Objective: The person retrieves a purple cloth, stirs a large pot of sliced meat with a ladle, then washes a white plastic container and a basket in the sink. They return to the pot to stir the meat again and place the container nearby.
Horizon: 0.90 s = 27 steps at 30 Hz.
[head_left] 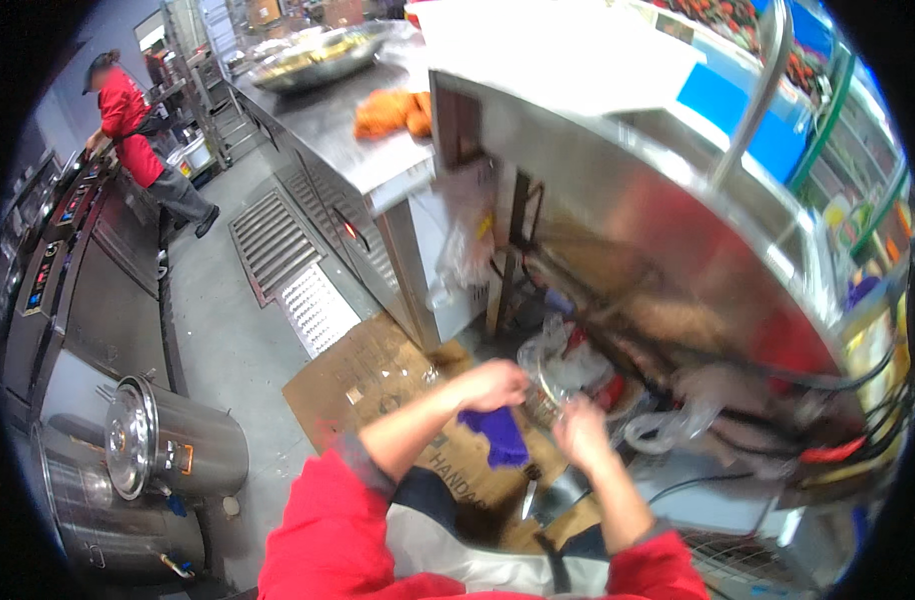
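My left hand [496, 385] is closed, its fingers curled toward my right hand. A purple piece of mesh or cloth [500, 440] is right below it; whether it hangs from my fingers I cannot tell. My right hand [582, 432] is also closed, lower and to the right. A thin pale strip [546, 388] shows in the gap between the two hands, too blurred to name. Just beyond them is a heap of clear plastic bags [576, 362] with red bits in it. A knife [530, 497] with a pale blade lies below, near my lap.
Flattened cardboard [348, 375] covers the floor. On my right stands a steel sink unit [678, 190] with hoses beneath. A steel counter [328, 130] ahead bears orange net bags [386, 115] and a large bowl [318, 62]. Steel pots [203, 440] stand left; a person in red [128, 120] works beyond.
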Tool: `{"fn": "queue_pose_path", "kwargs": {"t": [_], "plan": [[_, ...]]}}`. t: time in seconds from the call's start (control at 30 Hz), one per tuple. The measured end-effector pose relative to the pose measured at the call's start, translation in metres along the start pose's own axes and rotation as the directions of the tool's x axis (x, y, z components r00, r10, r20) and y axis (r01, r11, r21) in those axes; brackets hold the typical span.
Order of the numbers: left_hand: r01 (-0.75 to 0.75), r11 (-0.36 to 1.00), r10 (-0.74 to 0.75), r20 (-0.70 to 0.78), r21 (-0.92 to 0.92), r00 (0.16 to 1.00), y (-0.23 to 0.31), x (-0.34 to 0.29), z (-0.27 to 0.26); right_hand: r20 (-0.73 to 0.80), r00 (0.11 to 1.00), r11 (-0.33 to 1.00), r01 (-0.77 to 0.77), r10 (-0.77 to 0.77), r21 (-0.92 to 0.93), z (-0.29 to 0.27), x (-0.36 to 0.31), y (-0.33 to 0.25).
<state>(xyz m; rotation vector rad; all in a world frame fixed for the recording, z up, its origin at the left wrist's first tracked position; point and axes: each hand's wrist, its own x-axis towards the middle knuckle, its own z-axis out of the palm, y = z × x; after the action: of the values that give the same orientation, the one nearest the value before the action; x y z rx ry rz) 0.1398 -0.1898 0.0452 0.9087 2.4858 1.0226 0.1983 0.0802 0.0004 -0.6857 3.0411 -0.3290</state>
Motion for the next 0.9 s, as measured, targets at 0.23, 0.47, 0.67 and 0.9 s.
{"fn": "queue_pose_path", "kwargs": {"t": [0.23,0.47,0.67,0.9], "plan": [[-0.134,-0.586,-0.67,0.384,-0.799,0.636,0.084,-0.218,-0.011,0.323,0.912,0.86,0.058,-0.252,0.507,-0.139,-0.041,-0.147],[-0.518,-0.304,-0.538,-0.305,-0.8,0.786,0.273,-0.278,-0.235,-0.278,0.921,0.705,0.388,-0.273,0.593,-0.371,0.051,-0.298],[-0.648,-0.068,-0.326,-0.597,-0.759,0.733,0.361,-0.315,-0.391,-0.202,0.945,0.484,0.307,-0.258,0.82,-0.544,0.111,-0.389],[-0.536,0.084,-0.589,-0.476,-0.84,0.653,0.366,-0.345,-0.377,-0.174,0.71,0.422,0.577,-0.682,0.699,-0.528,0.148,-0.45]]}}
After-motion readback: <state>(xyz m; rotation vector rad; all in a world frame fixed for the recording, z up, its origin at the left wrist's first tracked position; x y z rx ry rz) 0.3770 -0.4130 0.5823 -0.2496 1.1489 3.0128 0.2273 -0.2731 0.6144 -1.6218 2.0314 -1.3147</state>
